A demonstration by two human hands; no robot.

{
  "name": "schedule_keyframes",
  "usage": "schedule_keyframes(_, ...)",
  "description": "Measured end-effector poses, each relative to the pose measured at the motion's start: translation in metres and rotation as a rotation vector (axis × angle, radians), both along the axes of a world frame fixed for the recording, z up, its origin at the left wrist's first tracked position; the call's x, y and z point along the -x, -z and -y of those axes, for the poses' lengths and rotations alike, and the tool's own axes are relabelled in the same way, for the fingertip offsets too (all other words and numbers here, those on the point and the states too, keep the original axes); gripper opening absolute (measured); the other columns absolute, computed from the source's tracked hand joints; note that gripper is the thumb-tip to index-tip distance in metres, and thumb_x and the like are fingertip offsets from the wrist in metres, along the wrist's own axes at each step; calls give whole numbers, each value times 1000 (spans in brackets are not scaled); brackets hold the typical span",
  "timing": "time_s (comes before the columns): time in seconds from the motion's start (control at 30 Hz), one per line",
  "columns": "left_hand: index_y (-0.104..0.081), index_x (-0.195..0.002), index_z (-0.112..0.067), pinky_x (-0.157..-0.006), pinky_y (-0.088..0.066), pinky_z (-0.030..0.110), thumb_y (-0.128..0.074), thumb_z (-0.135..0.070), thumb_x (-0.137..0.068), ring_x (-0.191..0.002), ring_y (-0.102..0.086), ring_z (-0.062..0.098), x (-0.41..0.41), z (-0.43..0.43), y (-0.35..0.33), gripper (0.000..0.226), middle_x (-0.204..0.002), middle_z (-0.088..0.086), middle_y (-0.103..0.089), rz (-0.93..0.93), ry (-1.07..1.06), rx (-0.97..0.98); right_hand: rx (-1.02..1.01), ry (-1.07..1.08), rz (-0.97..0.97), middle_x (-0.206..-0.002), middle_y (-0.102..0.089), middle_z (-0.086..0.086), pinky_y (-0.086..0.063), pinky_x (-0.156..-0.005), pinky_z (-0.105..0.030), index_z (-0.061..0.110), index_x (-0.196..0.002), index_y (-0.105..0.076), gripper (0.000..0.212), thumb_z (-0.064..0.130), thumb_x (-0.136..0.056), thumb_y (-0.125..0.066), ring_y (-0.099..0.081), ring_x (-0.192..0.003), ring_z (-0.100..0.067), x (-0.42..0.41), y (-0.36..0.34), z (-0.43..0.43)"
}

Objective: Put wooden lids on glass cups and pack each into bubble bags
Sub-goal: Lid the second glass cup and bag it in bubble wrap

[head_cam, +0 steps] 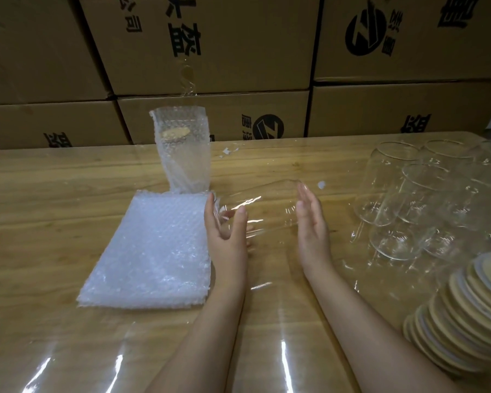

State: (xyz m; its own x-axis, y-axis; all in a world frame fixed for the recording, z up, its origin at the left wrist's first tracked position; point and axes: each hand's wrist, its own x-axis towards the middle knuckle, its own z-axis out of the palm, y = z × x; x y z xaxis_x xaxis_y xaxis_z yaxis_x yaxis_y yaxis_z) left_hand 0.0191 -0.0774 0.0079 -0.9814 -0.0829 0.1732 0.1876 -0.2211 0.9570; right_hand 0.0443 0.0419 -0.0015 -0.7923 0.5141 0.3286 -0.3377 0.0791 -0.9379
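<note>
Clear glass cup (260, 211): on its side, centre. Empty clear glass cups (408, 199): upright cluster, far right. Round wooden lids (462, 313): fanned stack, near right. Flat bubble bags (150, 251): pile, left. Bagged lidded cup (182, 154): upright, just behind the pile.

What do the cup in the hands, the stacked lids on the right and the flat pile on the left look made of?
The cup looks like clear, glossy glass, judging by its transparency and sharp highlights. The lids are likely pale matte wood, each with a whitish ring, perhaps a seal. The pile of bags is translucent plastic bubble wrap, its surface covered in small air cells.
</note>
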Motion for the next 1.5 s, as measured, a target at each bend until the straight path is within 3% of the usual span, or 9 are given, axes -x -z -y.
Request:
schedule_keyframes(0.07, -42, -124, -56, -85, -56, 44, -63, -60, -70, -114, -59, 28, 2, 2, 1, 58, -136, -9, -52, 25, 5, -17, 8, 9, 15, -129, -49, 35, -36, -92, -3, 47, -129, -47, 51, 66, -82, -43, -43, -119, 19, 0, 0, -1)
schedule_keyframes(0.17, -51, -127, -38, -49, -45, 21, -58, -67, -65, -66, -61, 17, 6, 3, 4, 69, -122, 5, -62, 64, -13, -76, 42, -2, 62, -125, -54, 34, -41, -105, -30, 47, -130, -49, 70, 84, -71, -40, -51, -113, 15, 3, 2, -3)
schedule_keyframes(0.27, -52, -128, -30, -44, -39, 19, -57, -66, -68, -46, -55, 12, 8, 2, 4, 70, -98, -3, -64, 90, -33, -120, 28, -18, 73, -132, -53, 28, -37, -110, -43, 55, -122, -50, 66, 90, -68, -36, -48, -119, 12, 3, 1, -1)
schedule_keyframes(0.5, -38, -139, -18, -46, -48, 19, -53, -42, -96, -52, -64, 11, 12, 2, 5, 51, -91, -11, -65, 126, -96, -134, 1, -23, 83, -115, -59, 37, -41, -107, -44, 43, -119, -59, 54, 72, -75, -48, -52, -112, 14, 6, 4, -1)
schedule_keyframes(0.77, -37, -124, -34, -49, -44, 12, -65, -55, -76, -56, -61, 6, 10, 4, 3, 59, -119, 2, -62, 179, -90, -98, 22, 29, 45, -121, -54, 28, -40, -106, -45, 44, -79, -65, 26, 64, -75, -49, -49, -121, 0, 4, 4, -3)
schedule_keyframes(1.03, -45, -126, -31, -49, -42, 12, -59, -73, -60, -82, -55, 17, 6, 5, 2, 79, -118, 1, -63, 146, -67, -85, 7, 37, 21, -123, -59, 18, -44, -102, -47, 48, -105, -62, 37, 67, -82, -41, -54, -117, -3, 2, 1, -2)
schedule_keyframes(1.17, -48, -124, -24, -44, -40, 15, -55, -74, -64, -57, -54, 7, 10, 5, 5, 79, -100, -9, -70, 160, -90, -121, 48, 6, 53, -120, -61, 22, -45, -101, -47, 39, -108, -61, 50, 71, -79, -37, -58, -110, 0, 2, -1, -2)
schedule_keyframes(1.33, -46, -123, -18, -40, -41, 22, -53, -73, -63, -43, -56, 11, 15, 3, 4, 82, -96, 1, -65, 177, -80, -185, 4, -62, 39, -121, -59, 31, -44, -91, -22, 36, -124, -58, 61, 69, -81, -32, -50, -118, 7, 1, -3, 1)
schedule_keyframes(1.5, -32, -140, -12, -52, -53, 23, -51, -50, -94, -59, -68, 13, 13, 1, 3, 63, -107, -4, -59, 148, -70, -154, 24, -61, 49, -123, -57, 32, -41, -108, -41, 42, -121, -55, 44, 60, -82, -46, -49, -123, 3, 1, -2, 1)
